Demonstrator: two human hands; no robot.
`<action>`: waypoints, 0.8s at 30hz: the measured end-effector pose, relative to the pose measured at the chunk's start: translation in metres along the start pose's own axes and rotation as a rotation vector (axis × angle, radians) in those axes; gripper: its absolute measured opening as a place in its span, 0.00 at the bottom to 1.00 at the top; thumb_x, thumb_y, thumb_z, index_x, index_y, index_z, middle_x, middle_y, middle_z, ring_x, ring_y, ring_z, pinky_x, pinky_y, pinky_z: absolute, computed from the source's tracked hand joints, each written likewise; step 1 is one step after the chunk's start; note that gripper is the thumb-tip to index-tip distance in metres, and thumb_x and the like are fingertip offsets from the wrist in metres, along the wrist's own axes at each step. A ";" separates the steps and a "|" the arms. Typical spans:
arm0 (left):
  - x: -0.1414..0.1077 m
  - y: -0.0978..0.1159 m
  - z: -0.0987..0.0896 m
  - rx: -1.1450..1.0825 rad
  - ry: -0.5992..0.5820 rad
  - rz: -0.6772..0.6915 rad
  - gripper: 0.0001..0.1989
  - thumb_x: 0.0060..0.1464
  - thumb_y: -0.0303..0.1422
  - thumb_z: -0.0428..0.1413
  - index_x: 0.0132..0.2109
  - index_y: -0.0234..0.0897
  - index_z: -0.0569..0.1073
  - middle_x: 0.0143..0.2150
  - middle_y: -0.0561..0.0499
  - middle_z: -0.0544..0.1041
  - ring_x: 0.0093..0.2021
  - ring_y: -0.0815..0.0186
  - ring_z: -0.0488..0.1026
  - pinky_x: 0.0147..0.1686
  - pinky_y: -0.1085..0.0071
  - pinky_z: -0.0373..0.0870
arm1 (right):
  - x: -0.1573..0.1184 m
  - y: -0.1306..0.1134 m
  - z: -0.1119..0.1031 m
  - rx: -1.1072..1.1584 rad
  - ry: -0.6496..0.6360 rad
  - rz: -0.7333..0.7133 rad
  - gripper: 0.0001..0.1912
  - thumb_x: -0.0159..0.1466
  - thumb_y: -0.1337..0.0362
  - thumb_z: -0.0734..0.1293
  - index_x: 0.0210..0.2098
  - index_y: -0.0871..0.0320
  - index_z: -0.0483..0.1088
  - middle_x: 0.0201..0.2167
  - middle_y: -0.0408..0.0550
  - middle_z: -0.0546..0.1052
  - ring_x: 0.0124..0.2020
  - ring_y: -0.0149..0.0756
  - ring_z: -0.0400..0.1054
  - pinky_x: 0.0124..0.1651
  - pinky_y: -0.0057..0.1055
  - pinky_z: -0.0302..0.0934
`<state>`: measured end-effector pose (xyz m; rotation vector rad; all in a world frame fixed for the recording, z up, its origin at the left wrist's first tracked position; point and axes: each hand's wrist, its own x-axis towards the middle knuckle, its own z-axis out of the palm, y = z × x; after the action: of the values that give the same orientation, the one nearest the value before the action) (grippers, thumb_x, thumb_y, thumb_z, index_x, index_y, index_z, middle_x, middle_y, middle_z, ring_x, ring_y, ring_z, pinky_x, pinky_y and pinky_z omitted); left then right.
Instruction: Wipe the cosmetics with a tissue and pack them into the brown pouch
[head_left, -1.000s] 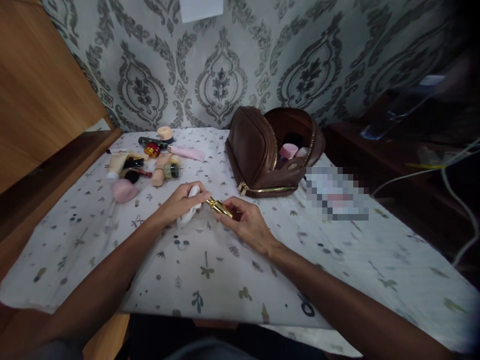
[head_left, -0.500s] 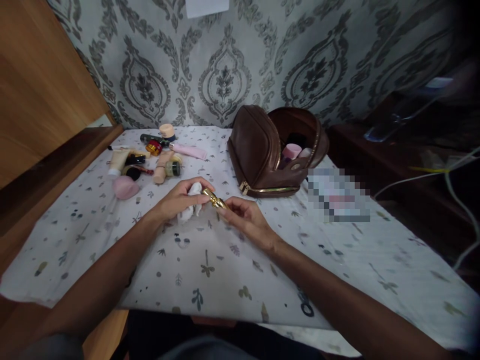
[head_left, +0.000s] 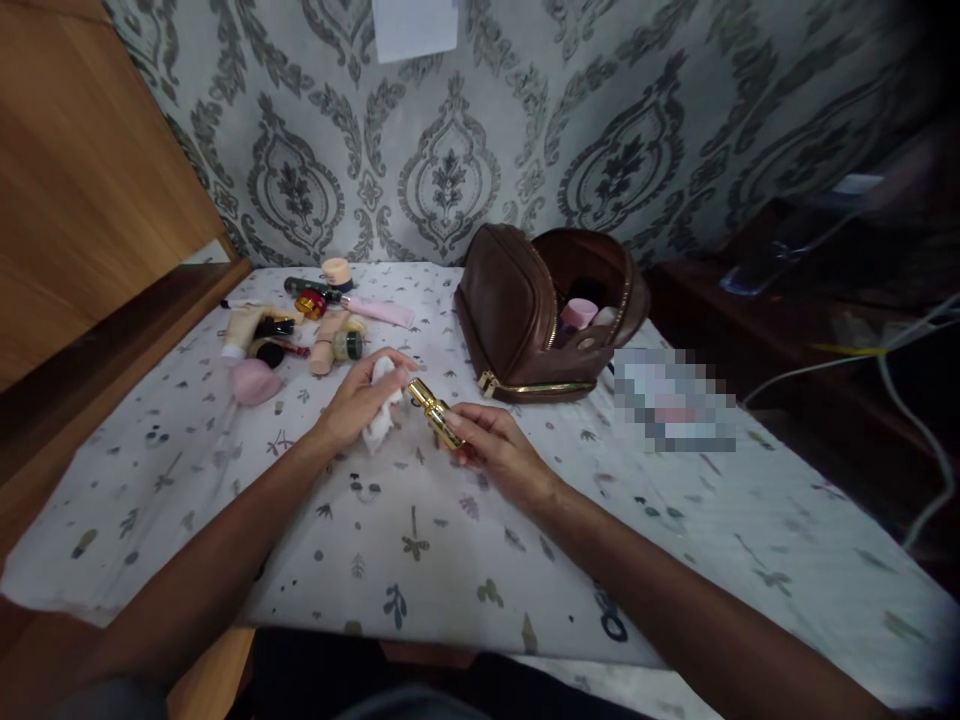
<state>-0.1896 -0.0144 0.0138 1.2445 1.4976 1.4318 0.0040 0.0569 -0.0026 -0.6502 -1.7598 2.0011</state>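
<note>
Both forearms are bare from wrist to elbow, with no sleeves, watch, bracelet or rings showing on the left hand (head_left: 358,400) or the right hand (head_left: 491,452). Fingernails are short and unpainted. At the near edge, dark clothing covers the lap.

You are in a home, likely a bedroom corner. Damask wallpaper (head_left: 525,130) backs a desk (head_left: 675,520) under a leaf-print cloth, with scattered cosmetics (head_left: 300,325) and a brown leather makeup bag (head_left: 510,310).

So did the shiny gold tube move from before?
Yes. The gold tube in the right hand has tipped steeper; its lower end sits further from the brown bag's zipper pull than before.
</note>
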 end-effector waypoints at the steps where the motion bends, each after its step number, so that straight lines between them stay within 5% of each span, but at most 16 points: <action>1: 0.000 0.001 0.000 0.030 0.082 0.040 0.27 0.56 0.58 0.52 0.44 0.38 0.73 0.27 0.56 0.66 0.23 0.73 0.61 0.19 0.76 0.58 | 0.000 0.000 0.000 -0.041 0.018 -0.014 0.24 0.55 0.42 0.69 0.28 0.60 0.68 0.22 0.38 0.66 0.20 0.24 0.54 0.23 0.25 0.46; 4: -0.004 0.006 0.005 0.214 0.200 0.188 0.30 0.64 0.56 0.37 0.47 0.39 0.73 0.36 0.50 0.71 0.32 0.67 0.67 0.29 0.74 0.66 | -0.002 -0.001 0.000 -0.210 0.079 -0.058 0.24 0.55 0.43 0.70 0.25 0.59 0.67 0.20 0.37 0.62 0.22 0.25 0.53 0.24 0.25 0.46; 7: -0.012 0.013 0.018 0.470 -0.049 0.341 0.25 0.67 0.48 0.38 0.40 0.39 0.74 0.39 0.47 0.73 0.40 0.63 0.70 0.41 0.70 0.67 | -0.004 -0.001 0.001 -0.182 0.068 -0.029 0.24 0.55 0.43 0.69 0.24 0.59 0.65 0.20 0.37 0.62 0.22 0.25 0.54 0.24 0.25 0.47; 9: -0.017 0.016 0.026 0.635 -0.195 0.380 0.21 0.67 0.43 0.41 0.34 0.38 0.71 0.33 0.49 0.72 0.36 0.64 0.69 0.40 0.69 0.65 | -0.004 0.000 0.001 -0.088 0.027 0.027 0.26 0.54 0.41 0.69 0.25 0.59 0.65 0.20 0.37 0.64 0.21 0.24 0.54 0.23 0.25 0.46; 14: -0.021 0.013 0.033 0.705 -0.120 0.299 0.20 0.66 0.40 0.41 0.25 0.40 0.59 0.21 0.56 0.62 0.23 0.68 0.61 0.28 0.71 0.58 | -0.008 0.000 0.002 -0.196 -0.080 -0.082 0.21 0.56 0.46 0.71 0.28 0.59 0.67 0.21 0.36 0.62 0.24 0.25 0.54 0.27 0.25 0.50; 18: -0.019 0.008 0.036 0.571 -0.068 0.194 0.20 0.65 0.43 0.41 0.26 0.41 0.59 0.20 0.57 0.62 0.23 0.68 0.63 0.26 0.73 0.59 | -0.013 -0.002 0.003 -0.450 0.019 -0.210 0.13 0.58 0.56 0.70 0.27 0.59 0.67 0.23 0.37 0.63 0.26 0.26 0.54 0.29 0.25 0.49; 20: -0.020 0.009 0.038 0.555 -0.032 0.204 0.19 0.64 0.43 0.42 0.27 0.41 0.60 0.21 0.58 0.63 0.23 0.68 0.63 0.25 0.73 0.60 | -0.013 -0.002 0.003 -0.344 0.001 -0.118 0.16 0.58 0.53 0.70 0.25 0.59 0.66 0.21 0.38 0.64 0.24 0.26 0.54 0.27 0.25 0.48; 24: -0.030 0.015 0.034 0.574 0.046 0.337 0.17 0.64 0.42 0.44 0.30 0.41 0.67 0.18 0.59 0.63 0.18 0.69 0.62 0.22 0.73 0.60 | -0.008 0.002 0.000 0.268 -0.218 0.249 0.22 0.57 0.46 0.70 0.31 0.61 0.70 0.20 0.41 0.70 0.17 0.24 0.55 0.20 0.24 0.42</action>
<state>-0.1463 -0.0333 0.0200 1.8918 1.8744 1.2739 0.0101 0.0518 -0.0041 -0.6064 -1.5434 2.5071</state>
